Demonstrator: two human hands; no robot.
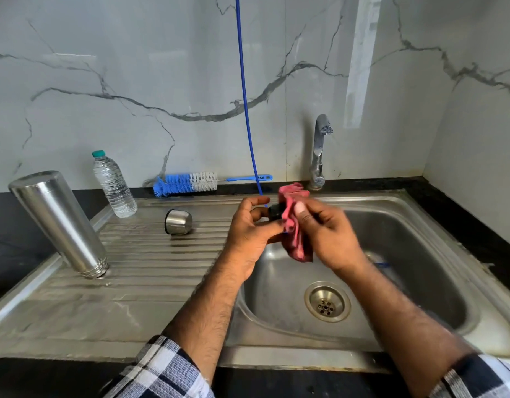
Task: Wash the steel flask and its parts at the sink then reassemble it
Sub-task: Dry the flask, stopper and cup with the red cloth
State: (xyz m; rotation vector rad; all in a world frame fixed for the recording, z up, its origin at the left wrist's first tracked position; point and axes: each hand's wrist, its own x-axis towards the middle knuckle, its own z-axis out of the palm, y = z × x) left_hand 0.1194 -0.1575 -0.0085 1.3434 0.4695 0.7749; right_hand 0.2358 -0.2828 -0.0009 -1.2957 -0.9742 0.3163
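black stopper (pixel 274 211) mostly hidden by cloth (pixel 294 225)

Even, fairly bright daylight-like illumination. A vertical band of glare crosses the glossy marble wall (pixel 360 61) at upper right, with a fainter sheen at upper left. The steel flask (pixel 58 222) and the sink (pixel 420 214) carry soft highlights; shadows beneath them are weak and diffuse. Wide-angle distortion bows the sink rim and tilts the flask near the left edge. Motion blur softens the right hand (pixel 325 231) and the pink cloth (pixel 295 222); the far corners lose sharpness.
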